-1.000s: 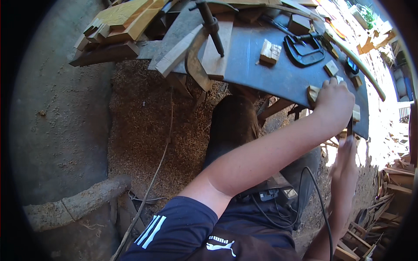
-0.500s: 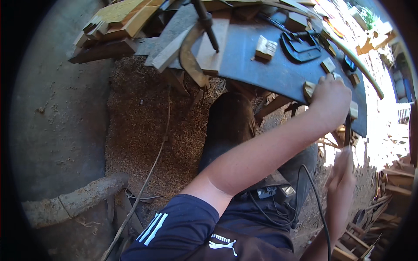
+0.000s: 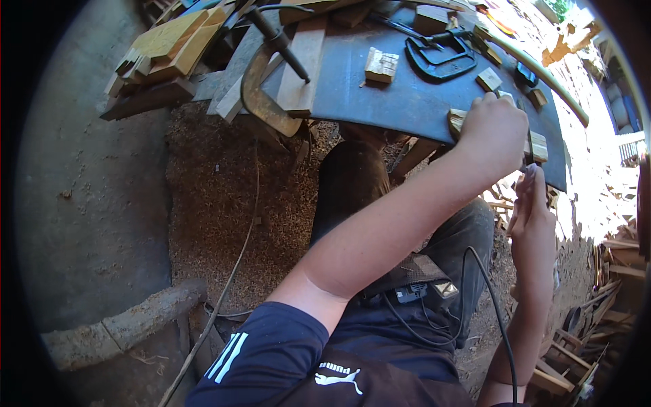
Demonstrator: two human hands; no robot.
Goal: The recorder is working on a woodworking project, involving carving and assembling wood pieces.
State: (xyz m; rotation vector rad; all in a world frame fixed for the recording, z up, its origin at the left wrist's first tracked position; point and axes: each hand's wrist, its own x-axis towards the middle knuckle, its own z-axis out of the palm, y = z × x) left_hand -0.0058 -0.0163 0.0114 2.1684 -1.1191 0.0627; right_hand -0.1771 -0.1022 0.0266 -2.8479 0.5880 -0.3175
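Two hands show in the head view: the right hand (image 3: 534, 214) has its fingers closed on a narrow dark tool (image 3: 530, 150) beside a pale wood block (image 3: 538, 146) on the surface (image 3: 349, 91); the left hand (image 3: 496, 130) curls downward, its fingers' hold hidden.

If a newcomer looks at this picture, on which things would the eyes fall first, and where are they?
Probably the left hand first, at the end of the bare forearm crossing the picture, near the right end of the dark table. Just below it, the right hand holds a dark narrow tool. Then come the brown clamp at the table's left part and the sunlit ground at the right.
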